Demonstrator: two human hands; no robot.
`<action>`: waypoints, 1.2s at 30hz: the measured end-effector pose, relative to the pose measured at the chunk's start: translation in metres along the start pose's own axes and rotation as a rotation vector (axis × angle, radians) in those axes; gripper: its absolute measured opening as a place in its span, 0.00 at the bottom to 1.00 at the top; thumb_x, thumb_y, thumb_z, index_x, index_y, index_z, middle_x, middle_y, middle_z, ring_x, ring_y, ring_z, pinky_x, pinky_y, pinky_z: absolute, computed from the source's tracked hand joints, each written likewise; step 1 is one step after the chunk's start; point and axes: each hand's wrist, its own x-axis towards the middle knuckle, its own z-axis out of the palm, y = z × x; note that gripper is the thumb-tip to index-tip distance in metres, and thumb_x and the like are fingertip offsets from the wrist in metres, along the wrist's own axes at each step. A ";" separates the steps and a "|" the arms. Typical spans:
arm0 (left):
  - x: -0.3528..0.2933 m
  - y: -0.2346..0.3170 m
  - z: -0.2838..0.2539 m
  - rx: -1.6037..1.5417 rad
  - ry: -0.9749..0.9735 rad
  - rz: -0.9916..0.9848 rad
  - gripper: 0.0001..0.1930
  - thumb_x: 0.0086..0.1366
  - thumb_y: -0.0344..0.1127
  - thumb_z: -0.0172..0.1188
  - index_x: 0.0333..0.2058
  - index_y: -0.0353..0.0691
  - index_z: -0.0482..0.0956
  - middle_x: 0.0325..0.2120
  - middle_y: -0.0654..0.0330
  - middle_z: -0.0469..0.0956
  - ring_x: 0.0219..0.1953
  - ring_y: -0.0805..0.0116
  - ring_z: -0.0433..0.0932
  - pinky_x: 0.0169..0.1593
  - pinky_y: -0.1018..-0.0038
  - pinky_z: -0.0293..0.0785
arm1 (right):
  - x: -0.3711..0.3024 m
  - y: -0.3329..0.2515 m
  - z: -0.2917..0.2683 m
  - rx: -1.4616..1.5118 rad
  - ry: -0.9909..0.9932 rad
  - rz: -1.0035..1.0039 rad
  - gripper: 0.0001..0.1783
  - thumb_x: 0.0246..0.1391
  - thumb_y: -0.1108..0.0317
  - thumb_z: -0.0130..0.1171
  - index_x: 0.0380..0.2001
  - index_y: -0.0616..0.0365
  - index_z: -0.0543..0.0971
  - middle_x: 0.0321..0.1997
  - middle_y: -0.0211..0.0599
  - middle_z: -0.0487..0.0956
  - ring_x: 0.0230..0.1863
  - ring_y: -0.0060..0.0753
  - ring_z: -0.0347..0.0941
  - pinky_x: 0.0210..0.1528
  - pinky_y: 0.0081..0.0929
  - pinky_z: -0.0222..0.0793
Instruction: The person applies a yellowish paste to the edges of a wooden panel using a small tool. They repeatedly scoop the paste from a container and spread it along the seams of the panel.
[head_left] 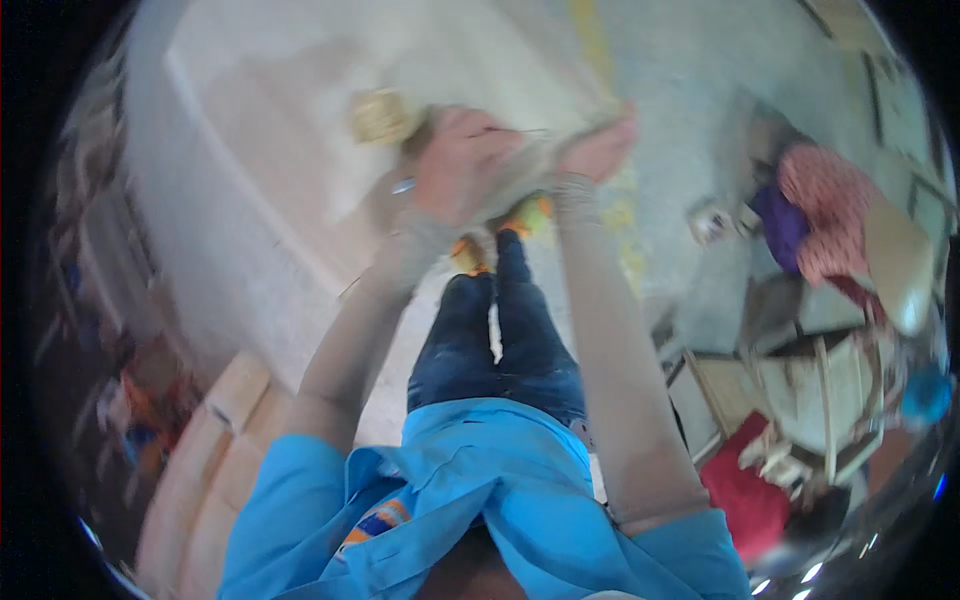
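A large pale sheet [270, 120], cloth or flexible board, spreads in front of me; motion blur hides its exact material. My left hand [465, 160] is closed, fingers curled toward the right, at the sheet's near edge. At the sheet's right-hand corner, my right hand [600, 145] is also closed, pinching the pale material. A bunched strip of it stretches between both hands. Just left of my left hand lies a round yellowish bundle [382, 116], too blurred to name surely. A small shiny thing [403, 186] shows beside my left wrist.
A person in a pink patterned top [825, 200] bends low at the right, near a small white object [710, 222]. Wooden frames [800, 390] and another person in red [745, 485] are at lower right. A tan padded piece [215, 430] stands at lower left.
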 end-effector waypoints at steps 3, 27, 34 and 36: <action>0.000 -0.003 0.009 -0.023 -0.095 0.107 0.11 0.51 0.25 0.66 0.35 0.41 0.85 0.30 0.57 0.78 0.37 0.59 0.75 0.42 0.67 0.70 | 0.001 0.023 0.005 -0.069 0.067 -0.095 0.27 0.70 0.57 0.31 0.56 0.68 0.71 0.58 0.57 0.72 0.62 0.53 0.65 0.67 0.40 0.56; -0.021 -0.014 -0.164 0.016 -0.224 -0.084 0.09 0.67 0.22 0.55 0.44 0.34 0.79 0.33 0.55 0.77 0.34 0.65 0.74 0.32 0.72 0.70 | -0.020 -0.015 0.016 -0.051 0.165 0.078 0.26 0.70 0.55 0.33 0.61 0.58 0.69 0.60 0.48 0.73 0.63 0.49 0.65 0.67 0.40 0.54; -0.011 -0.023 -0.210 0.226 -0.222 0.095 0.08 0.66 0.22 0.54 0.43 0.32 0.79 0.35 0.54 0.77 0.39 0.58 0.76 0.43 0.67 0.72 | -0.024 -0.019 0.017 -0.047 0.188 0.219 0.28 0.70 0.53 0.34 0.63 0.58 0.68 0.63 0.51 0.71 0.65 0.51 0.65 0.69 0.42 0.53; -0.011 -0.017 -0.211 0.264 -0.249 0.062 0.08 0.66 0.22 0.54 0.42 0.31 0.79 0.35 0.53 0.76 0.39 0.59 0.76 0.44 0.68 0.72 | -0.021 -0.014 0.012 -0.077 0.223 0.183 0.29 0.70 0.52 0.34 0.62 0.58 0.69 0.61 0.51 0.73 0.64 0.52 0.66 0.67 0.42 0.55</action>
